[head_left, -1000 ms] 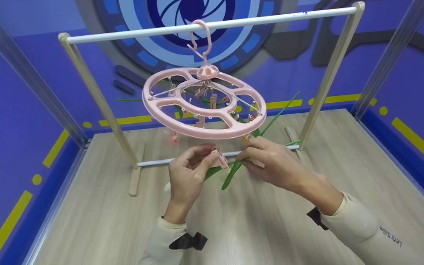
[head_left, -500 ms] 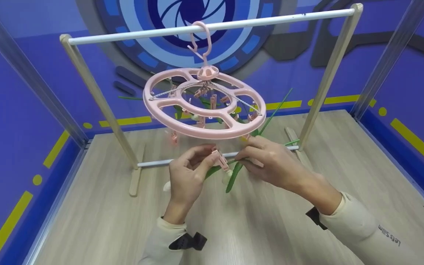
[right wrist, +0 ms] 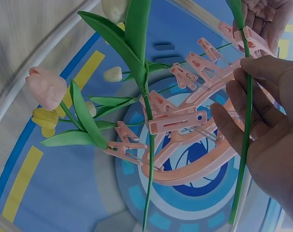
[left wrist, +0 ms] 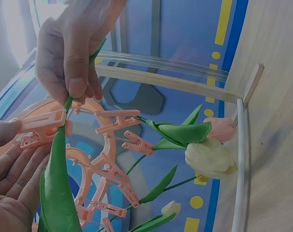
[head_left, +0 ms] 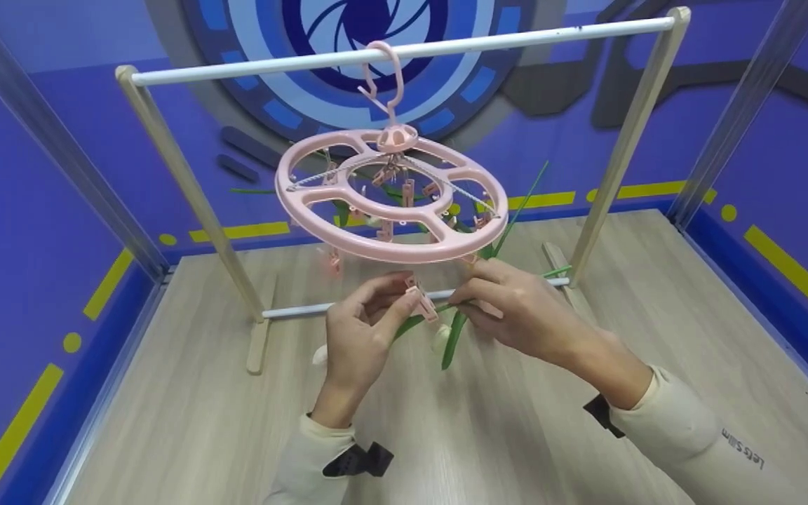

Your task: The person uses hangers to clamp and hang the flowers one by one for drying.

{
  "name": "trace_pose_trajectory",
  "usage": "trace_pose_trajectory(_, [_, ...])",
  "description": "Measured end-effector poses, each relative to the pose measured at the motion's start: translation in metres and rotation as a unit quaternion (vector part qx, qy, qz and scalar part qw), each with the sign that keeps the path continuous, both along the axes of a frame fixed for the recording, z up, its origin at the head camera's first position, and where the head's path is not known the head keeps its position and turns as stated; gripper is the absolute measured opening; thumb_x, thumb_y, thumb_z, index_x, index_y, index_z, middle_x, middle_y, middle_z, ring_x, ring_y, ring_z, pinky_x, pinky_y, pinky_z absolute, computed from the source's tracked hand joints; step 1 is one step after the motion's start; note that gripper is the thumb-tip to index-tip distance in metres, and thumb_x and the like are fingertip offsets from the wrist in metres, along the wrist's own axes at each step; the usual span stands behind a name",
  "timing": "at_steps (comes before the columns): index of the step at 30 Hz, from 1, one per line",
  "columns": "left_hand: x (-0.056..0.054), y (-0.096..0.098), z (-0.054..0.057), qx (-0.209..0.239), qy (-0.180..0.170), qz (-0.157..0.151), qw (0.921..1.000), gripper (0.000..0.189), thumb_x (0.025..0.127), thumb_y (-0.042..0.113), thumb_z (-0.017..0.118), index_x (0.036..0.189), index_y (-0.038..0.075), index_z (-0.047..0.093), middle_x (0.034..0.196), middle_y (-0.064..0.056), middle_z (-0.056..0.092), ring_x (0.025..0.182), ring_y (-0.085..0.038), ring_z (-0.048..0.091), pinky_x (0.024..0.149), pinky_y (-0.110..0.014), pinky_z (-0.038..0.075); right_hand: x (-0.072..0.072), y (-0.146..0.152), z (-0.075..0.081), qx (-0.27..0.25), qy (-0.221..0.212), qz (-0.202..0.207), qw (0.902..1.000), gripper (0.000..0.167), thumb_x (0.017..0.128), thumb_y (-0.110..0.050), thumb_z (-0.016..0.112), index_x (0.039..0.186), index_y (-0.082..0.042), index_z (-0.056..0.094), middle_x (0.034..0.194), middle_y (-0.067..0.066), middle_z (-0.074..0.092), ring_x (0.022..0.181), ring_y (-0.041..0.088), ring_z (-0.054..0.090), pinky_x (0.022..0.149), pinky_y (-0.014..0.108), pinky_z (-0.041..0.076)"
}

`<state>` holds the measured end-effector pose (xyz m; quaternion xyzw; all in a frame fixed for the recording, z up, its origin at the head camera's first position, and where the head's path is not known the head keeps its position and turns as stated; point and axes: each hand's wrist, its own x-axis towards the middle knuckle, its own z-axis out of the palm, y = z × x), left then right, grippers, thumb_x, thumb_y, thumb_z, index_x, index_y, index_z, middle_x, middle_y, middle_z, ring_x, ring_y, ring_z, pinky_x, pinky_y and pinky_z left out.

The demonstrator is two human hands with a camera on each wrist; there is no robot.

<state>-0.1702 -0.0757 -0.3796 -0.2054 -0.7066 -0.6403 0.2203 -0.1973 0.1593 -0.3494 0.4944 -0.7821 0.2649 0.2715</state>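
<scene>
My left hand (head_left: 358, 340) pinches a pink clothespin (head_left: 421, 304) below the front rim of a round pink clip hanger (head_left: 390, 251). In the left wrist view the clothespin (left wrist: 42, 121) has its end across the green stem of an artificial tulip (left wrist: 59, 179). Close to it my right hand (head_left: 516, 301) holds that stem, which runs down past the palm in the right wrist view as a long tulip stem (right wrist: 247, 125). A white bloom (head_left: 319, 355) shows left of the left hand. Another tulip (right wrist: 145, 63) hangs in a clothespin (right wrist: 178, 122) nearby.
The hanger's hook (head_left: 384, 77) sits over the white top rod (head_left: 264, 65) of a wooden-legged stand. Several more tulips, including a pink tulip (right wrist: 46, 88) and a yellow tulip (right wrist: 45, 121), hang from its clips. Below is a wood-grain tabletop (head_left: 404, 435).
The white bloom and leaf hanging between my hands have swung slightly right, and the long stem behind the right hand has shifted left. Both hands have hardly moved and keep their holds.
</scene>
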Motion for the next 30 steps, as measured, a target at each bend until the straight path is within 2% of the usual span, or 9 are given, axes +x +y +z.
trace_pose_trajectory(5, [-0.001, -0.001, 0.0, -0.001, -0.008, 0.001, 1.0, 0.029, 0.098, 0.009, 0.078, 0.124, -0.003, 0.073, 0.114, -0.008, 0.077, 0.101, -0.019, 0.076, 0.088, -0.036, 0.064, 0.001, -0.001, 0.001, -0.004, 0.0, -0.001, 1.0, 0.034, 0.079, 0.011, 0.089, 0.105, -0.004, 0.075, 0.106, 0.006, 0.072, 0.094, 0.022, 0.066, 0.079, 0.038, 0.065])
trace_pose_trajectory(8, [-0.002, -0.003, 0.0, -0.003, -0.009, 0.003, 0.9999, 0.031, 0.098, 0.01, 0.078, 0.125, -0.003, 0.073, 0.115, -0.008, 0.077, 0.104, -0.018, 0.075, 0.091, -0.037, 0.063, 0.004, -0.003, 0.003, -0.019, 0.014, 0.013, 0.9996, 0.035, 0.078, 0.012, 0.089, 0.106, -0.004, 0.075, 0.108, 0.007, 0.072, 0.099, 0.024, 0.067, 0.084, 0.039, 0.064])
trace_pose_trajectory(14, [-0.005, -0.01, 0.001, -0.008, -0.002, 0.005, 1.0, 0.031, 0.098, 0.011, 0.079, 0.126, -0.002, 0.073, 0.115, -0.006, 0.077, 0.105, -0.018, 0.074, 0.094, -0.036, 0.062, 0.015, -0.006, 0.007, -0.046, 0.029, 0.056, 0.9969, 0.035, 0.083, 0.011, 0.083, 0.112, -0.005, 0.076, 0.113, 0.008, 0.073, 0.102, 0.025, 0.067, 0.092, 0.028, 0.059])
trace_pose_trajectory(18, [-0.008, -0.014, 0.002, -0.003, 0.001, 0.018, 0.9998, 0.031, 0.098, 0.01, 0.079, 0.125, -0.001, 0.073, 0.115, -0.007, 0.077, 0.106, -0.019, 0.074, 0.094, -0.037, 0.062, 0.019, -0.004, 0.007, -0.048, 0.031, 0.071, 0.9959, 0.035, 0.083, 0.012, 0.082, 0.112, -0.005, 0.075, 0.114, 0.007, 0.073, 0.101, 0.024, 0.067, 0.089, 0.025, 0.058])
trace_pose_trajectory(30, [-0.014, -0.025, 0.007, -0.005, -0.01, 0.045, 0.9989, 0.031, 0.098, 0.01, 0.079, 0.126, -0.001, 0.073, 0.117, -0.008, 0.077, 0.108, -0.02, 0.074, 0.097, -0.037, 0.06, 0.016, 0.014, -0.011, -0.037, -0.022, 0.031, 0.9986, 0.037, 0.083, 0.011, 0.082, 0.113, -0.009, 0.076, 0.113, 0.003, 0.072, 0.102, 0.021, 0.066, 0.088, 0.02, 0.054])
